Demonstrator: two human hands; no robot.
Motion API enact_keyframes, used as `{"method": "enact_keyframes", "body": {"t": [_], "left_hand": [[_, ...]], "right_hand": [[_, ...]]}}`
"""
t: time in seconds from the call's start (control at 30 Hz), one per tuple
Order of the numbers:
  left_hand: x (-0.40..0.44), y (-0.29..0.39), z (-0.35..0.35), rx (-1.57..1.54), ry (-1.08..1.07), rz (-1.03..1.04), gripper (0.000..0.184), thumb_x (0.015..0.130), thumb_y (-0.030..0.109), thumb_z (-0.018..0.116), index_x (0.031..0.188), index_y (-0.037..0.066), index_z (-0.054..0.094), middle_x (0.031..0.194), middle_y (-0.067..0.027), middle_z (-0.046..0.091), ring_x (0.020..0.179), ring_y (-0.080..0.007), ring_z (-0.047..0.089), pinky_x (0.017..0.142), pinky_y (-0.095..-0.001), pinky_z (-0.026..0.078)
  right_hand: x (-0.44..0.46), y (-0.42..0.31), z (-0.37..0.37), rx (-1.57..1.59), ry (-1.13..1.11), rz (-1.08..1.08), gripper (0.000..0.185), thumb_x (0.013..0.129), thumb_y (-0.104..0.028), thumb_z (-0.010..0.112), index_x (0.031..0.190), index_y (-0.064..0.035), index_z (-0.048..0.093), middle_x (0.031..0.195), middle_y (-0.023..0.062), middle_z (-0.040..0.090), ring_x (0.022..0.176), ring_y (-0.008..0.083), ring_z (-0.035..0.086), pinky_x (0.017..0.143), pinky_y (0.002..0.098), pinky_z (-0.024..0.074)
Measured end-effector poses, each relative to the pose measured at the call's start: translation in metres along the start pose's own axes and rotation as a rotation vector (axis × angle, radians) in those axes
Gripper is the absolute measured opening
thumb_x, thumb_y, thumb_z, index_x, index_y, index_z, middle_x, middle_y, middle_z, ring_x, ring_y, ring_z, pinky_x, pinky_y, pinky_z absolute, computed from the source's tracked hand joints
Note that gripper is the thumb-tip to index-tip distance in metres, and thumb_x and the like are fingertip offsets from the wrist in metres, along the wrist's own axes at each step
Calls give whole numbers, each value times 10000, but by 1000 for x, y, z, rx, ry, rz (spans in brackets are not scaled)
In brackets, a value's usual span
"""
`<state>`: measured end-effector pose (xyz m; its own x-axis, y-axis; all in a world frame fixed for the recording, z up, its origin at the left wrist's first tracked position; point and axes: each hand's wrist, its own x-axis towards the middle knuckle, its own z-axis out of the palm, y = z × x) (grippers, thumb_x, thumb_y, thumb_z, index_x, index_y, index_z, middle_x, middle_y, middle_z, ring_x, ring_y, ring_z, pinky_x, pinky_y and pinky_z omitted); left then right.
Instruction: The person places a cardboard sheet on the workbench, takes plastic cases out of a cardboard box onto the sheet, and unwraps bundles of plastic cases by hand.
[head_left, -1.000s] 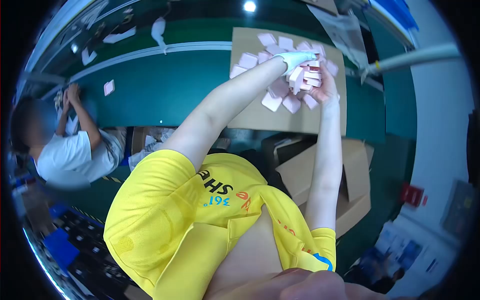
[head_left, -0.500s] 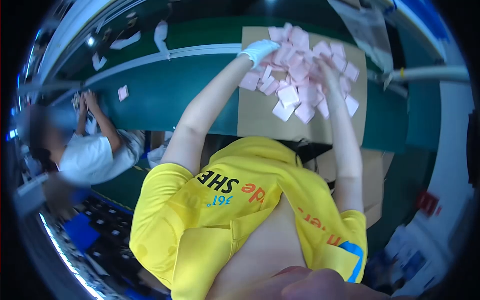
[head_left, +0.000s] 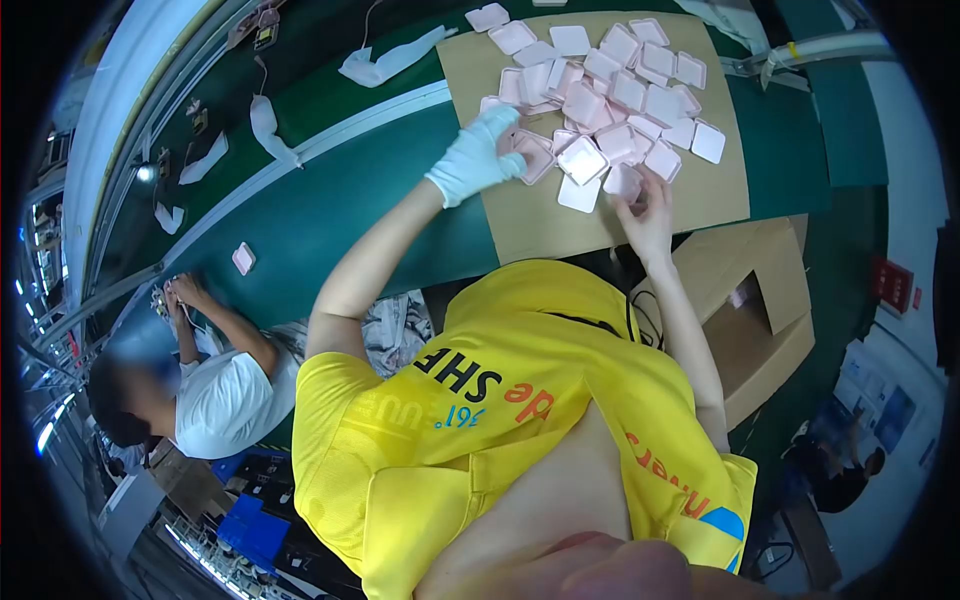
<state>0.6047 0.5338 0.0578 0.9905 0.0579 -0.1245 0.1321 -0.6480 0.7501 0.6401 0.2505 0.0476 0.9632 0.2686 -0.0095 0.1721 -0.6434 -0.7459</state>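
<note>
A heap of several pale pink square pieces (head_left: 585, 105) lies loosely spread on a brown cardboard sheet (head_left: 540, 225). At the heap's left edge is my left hand (head_left: 478, 158) in a white glove, its thumb and fingers apart beside a shallow pink piece (head_left: 534, 158); nothing shows held in it. My right hand (head_left: 650, 217) is bare and has its thumb and fingers closed on a pink piece (head_left: 622, 184) at the heap's near edge. Some pieces overlap, with paler faces turned up.
The cardboard lies on a green table (head_left: 400, 245). One pink piece (head_left: 244, 259) sits farther left, near a seated co-worker (head_left: 235, 400) with both hands at small parts. An open carton (head_left: 750, 310) stands below the table at right. A pipe (head_left: 840, 47) crosses at upper right.
Both hands have drawn back from the middle of the heap toward its near and left edges. The clustered pieces now lie more spread out. The view has shifted.
</note>
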Motion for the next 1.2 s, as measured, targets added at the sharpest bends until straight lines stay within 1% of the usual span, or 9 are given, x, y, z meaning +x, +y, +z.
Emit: {"method": "enact_keyframes", "body": {"t": [0.3,0.4,0.5,0.67,0.77,0.8,0.87,1.03,1.2], "left_hand": [[65,57,-2,435,189,93,573,645,226,672,1177,102,499,1203,-131,504,1080,-312,502,932,-387,385],[100,59,1,720,219,318,611,627,217,694,1197,119,499,1166,-118,535,1084,-282,507,950,-399,364],[132,65,0,865,-201,217,634,604,199,706,1201,154,499,1157,-118,543,1078,-287,511,973,-424,325],[125,58,-16,655,-38,265,662,583,183,738,1198,123,502,1131,-121,558,1051,-273,526,937,-391,369],[120,4,-9,-177,319,-6,650,562,236,771,1144,56,544,1115,-162,570,1064,-260,530,888,-365,423],[120,-7,-10,-170,322,-12,650,562,236,771,1144,56,544,1115,-162,570,1064,-260,530,888,-365,423],[114,-25,-9,-308,478,-447,667,572,306,790,1113,0,549,1173,-152,542,1057,-251,531,860,-333,450],[88,-72,1,-146,456,-543,680,605,395,759,1121,7,544,1200,-166,521,1057,-287,532,894,-347,434],[101,-88,9,360,516,-241,613,662,346,719,1178,74,530,1176,-157,536,1027,-282,538,889,-349,429]], "right_hand": [[71,28,19,-533,268,-259,325,784,-174,639,1094,-93,585,1011,95,558,888,231,555,604,276,488],[72,40,13,-351,189,-230,255,803,-191,635,1034,-84,611,870,51,601,794,182,567,576,256,466],[64,48,-3,50,231,93,215,806,-210,637,976,-79,635,806,48,610,756,171,570,646,278,465],[69,98,-47,485,542,357,232,816,-236,655,929,-34,638,842,25,613,704,85,544,605,220,451],[75,156,-75,366,675,359,251,799,-223,677,931,-15,631,852,29,616,702,81,533,613,207,445],[79,166,-82,372,667,360,251,799,-223,677,931,-15,631,852,29,616,702,81,533,613,207,445],[88,183,-94,329,808,380,289,766,-253,708,915,-15,640,833,37,619,697,84,529,617,211,447],[110,230,-100,213,713,577,380,739,-306,722,944,-1,630,835,67,622,697,111,540,637,228,459],[108,186,-93,-107,612,562,394,764,-280,694,1014,8,595,893,97,608,773,175,566,684,263,464]]}}
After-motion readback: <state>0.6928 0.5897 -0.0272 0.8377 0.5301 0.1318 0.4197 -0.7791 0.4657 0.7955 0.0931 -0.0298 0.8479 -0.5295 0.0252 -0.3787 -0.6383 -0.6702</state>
